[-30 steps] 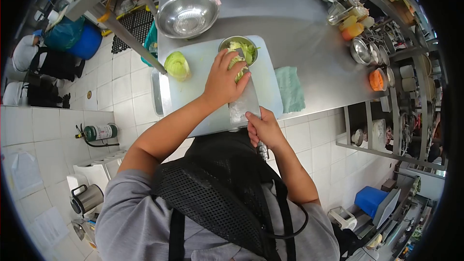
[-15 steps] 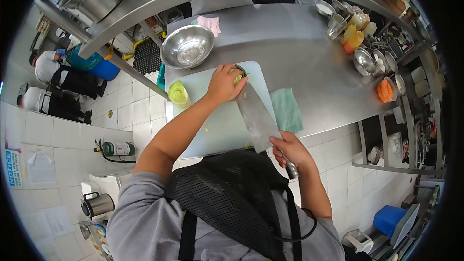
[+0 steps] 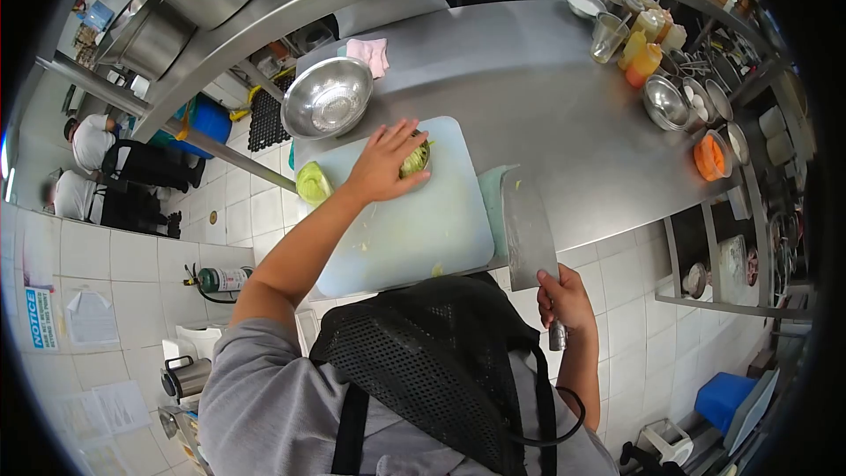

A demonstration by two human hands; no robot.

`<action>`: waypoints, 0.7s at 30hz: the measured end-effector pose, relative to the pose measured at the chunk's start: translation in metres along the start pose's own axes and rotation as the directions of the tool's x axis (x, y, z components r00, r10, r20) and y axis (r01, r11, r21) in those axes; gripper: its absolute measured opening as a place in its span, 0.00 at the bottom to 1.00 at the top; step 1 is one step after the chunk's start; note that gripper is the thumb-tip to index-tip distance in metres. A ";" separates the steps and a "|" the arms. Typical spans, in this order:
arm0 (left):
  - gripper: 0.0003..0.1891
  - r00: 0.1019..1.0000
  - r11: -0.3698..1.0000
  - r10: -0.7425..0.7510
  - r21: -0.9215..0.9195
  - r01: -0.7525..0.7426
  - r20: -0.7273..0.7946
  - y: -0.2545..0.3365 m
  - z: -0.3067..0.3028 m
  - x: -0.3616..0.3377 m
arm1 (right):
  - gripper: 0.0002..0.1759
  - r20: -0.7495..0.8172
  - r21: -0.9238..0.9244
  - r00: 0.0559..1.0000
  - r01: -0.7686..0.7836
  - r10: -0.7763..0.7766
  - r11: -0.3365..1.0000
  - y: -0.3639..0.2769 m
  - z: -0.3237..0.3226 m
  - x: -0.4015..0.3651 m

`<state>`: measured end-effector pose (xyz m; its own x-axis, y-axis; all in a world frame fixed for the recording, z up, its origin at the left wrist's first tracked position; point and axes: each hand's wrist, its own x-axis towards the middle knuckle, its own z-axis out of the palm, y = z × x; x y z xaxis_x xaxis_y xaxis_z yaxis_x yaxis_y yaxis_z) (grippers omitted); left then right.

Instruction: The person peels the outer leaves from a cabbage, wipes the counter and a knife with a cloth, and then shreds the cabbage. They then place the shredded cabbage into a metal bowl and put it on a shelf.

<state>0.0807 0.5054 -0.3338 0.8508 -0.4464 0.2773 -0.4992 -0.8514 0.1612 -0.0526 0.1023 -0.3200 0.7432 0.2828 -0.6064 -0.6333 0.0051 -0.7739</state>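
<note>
My left hand lies with fingers spread against a small round container of shredded green leaves at the far part of the white cutting board. My right hand grips the handle of a broad cleaver. The cleaver's blade is off the board's right edge, above a green cloth. A cut piece of pale green cabbage or lettuce sits at the board's left edge. Small green bits lie on the board. My left hand hides part of the container.
A perforated metal bowl and a pink cloth are beyond the board. Sauce bottles, metal bowls and an orange-filled container line the right side. A metal shelf with pots crosses overhead. Two people are at far left.
My right hand has moved the cleaver right, away from the container and off the board. My left hand's fingers have straightened and spread beside the shredded leaves.
</note>
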 end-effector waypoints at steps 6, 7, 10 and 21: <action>0.33 0.993 0.993 -0.115 -0.036 0.117 0.037 -0.001 0.012 0.000 | 0.12 0.046 -0.053 0.999 0.014 -0.012 0.998 0.003 -0.005 0.011; 0.33 0.992 0.992 -0.120 -0.029 0.121 0.033 -0.011 0.013 0.003 | 0.12 0.050 -0.065 0.999 0.013 -0.009 0.998 0.001 -0.004 0.013; 0.30 0.909 0.876 -0.328 -0.443 0.191 -0.257 -0.034 0.004 0.000 | 0.12 0.059 -0.086 0.998 0.014 -0.009 0.996 0.001 -0.002 0.016; 0.13 0.912 0.922 -0.386 -0.072 0.379 -0.141 -0.006 -0.001 -0.052 | 0.11 0.068 -0.133 0.997 -0.018 0.027 0.991 0.014 0.003 0.016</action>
<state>0.0395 0.5338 -0.3478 0.9452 -0.0396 0.3241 -0.1497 -0.9347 0.3223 -0.0504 0.1095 -0.3400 0.7096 0.3473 -0.6130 -0.6121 -0.1271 -0.7805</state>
